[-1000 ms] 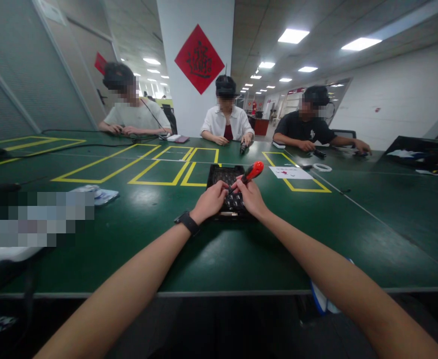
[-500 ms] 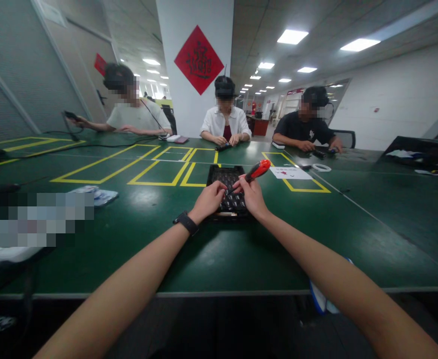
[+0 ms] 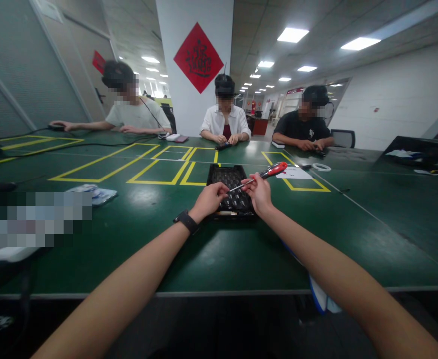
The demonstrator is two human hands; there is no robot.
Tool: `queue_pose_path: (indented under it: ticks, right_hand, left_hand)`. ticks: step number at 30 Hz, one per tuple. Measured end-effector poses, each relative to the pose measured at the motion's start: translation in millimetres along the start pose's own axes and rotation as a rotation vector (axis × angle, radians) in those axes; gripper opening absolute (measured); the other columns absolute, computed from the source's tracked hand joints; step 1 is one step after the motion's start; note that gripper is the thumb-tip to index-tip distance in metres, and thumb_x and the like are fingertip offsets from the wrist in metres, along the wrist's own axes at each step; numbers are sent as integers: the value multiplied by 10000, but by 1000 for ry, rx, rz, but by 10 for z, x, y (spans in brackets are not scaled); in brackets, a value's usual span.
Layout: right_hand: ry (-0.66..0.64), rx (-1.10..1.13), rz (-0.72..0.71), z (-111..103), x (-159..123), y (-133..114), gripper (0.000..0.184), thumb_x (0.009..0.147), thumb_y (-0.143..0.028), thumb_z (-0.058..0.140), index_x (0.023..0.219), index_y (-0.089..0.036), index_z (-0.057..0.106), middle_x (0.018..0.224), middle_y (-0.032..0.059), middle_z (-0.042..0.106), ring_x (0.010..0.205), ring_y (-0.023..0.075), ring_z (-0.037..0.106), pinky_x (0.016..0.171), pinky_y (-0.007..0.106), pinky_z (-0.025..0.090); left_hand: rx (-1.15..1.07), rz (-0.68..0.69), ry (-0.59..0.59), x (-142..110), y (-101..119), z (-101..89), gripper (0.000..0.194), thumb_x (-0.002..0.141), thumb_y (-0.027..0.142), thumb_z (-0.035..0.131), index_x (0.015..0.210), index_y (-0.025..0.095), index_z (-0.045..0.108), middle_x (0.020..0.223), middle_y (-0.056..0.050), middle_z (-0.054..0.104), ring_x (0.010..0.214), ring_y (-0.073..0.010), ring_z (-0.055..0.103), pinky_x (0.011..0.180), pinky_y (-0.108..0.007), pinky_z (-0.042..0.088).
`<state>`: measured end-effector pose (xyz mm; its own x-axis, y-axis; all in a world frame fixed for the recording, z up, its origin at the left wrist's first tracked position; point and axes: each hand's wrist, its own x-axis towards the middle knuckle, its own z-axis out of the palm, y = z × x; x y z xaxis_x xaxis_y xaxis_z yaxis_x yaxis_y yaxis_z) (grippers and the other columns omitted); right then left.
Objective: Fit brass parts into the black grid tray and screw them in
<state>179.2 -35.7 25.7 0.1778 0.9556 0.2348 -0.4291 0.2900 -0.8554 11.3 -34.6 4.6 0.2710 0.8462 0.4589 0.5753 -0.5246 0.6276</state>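
Observation:
A screwdriver point(image 3: 275, 170) with a red and black handle is in my right hand point(image 3: 259, 193), gripped between the fingers near the handle's front end. Its metal shaft slants down to the left, and its tip is close to the fingertips of my left hand point(image 3: 210, 197). Those fingers are pinched together at the tip; whether they hold the tip or some small part is hidden. Below both hands lies a black tray-like case point(image 3: 229, 174) with a dark, dotted inside and a pale strip along its near edge. A dark watch point(image 3: 186, 222) is on my left wrist.
The green table point(image 3: 144, 249) bears yellow tape outlines point(image 3: 75, 180). A printed sheet point(image 3: 296, 173) and a white ring point(image 3: 321, 167) lie to the right, a pouch-like packet point(image 3: 105, 196) to the left. Three people sit opposite. A dark open box point(image 3: 417, 152) stands far right.
My right hand has tilted the screwdriver lower and shifted right, baring more of its shaft. My left hand stays nearly in place. The person at left has reached out sideways.

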Motion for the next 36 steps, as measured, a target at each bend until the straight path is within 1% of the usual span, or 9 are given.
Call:
queue_pose_path:
  ticks: [5, 8, 12, 16, 22, 30, 36]
  right_hand:
    - [18, 34, -10, -8, 1, -6, 224, 823, -407, 496, 848, -188, 457, 615, -2, 624, 479, 98, 543, 489, 229, 468]
    - [23, 52, 26, -6, -1, -20, 220, 825, -405, 497, 834, -189, 457, 609, 1, 625, 479, 104, 549, 478, 231, 469]
    - [18, 60, 24, 13, -20, -44, 224, 823, -404, 502, 823, -183, 462, 605, 1, 628, 471, 97, 549, 475, 219, 466]
    - [-29, 22, -6, 21, -30, -35, 256, 807, -423, 519, 841, -176, 460, 608, -5, 632, 455, 86, 546, 469, 199, 454]
    - [-100, -45, -82, 0, -25, 14, 271, 800, -433, 526, 877, -184, 452, 639, -13, 634, 480, 81, 559, 486, 189, 446]
    - [-170, -159, -190, 46, -77, 4, 314, 818, -479, 486, 934, -189, 457, 706, -8, 634, 524, 78, 563, 535, 202, 457]
    - [-325, -264, -285, 86, -160, -23, 306, 846, -486, 439, 956, -202, 456, 722, -19, 603, 542, 79, 547, 559, 215, 455]
  left_hand:
    - [-31, -32, 8, 8, -3, -14, 179, 768, 238, 538, 888, 158, 644, 766, -29, 673, 693, -141, 587, 664, -261, 442]
    - [-64, -67, -24, 12, 10, -30, 229, 800, 254, 484, 905, 154, 661, 772, -36, 693, 717, -153, 609, 703, -271, 445]
    - [-74, -89, -60, 17, 30, -44, 266, 805, 236, 447, 903, 147, 678, 781, -34, 703, 734, -153, 619, 728, -261, 440]
    - [-39, -106, -69, 16, 40, -44, 282, 797, 223, 434, 895, 147, 688, 778, -28, 704, 711, -143, 611, 683, -237, 432]
    - [4, -124, -80, -3, 80, -45, 288, 787, 201, 425, 853, 146, 699, 762, -31, 699, 620, -127, 569, 600, -223, 409]
    - [11, -102, -46, -5, 50, -35, 311, 770, 147, 394, 888, 143, 681, 743, -30, 688, 680, -134, 589, 640, -223, 413]
    - [62, -94, -79, 3, 42, -35, 296, 775, 153, 391, 821, 143, 684, 720, -38, 675, 656, -139, 577, 618, -228, 403]
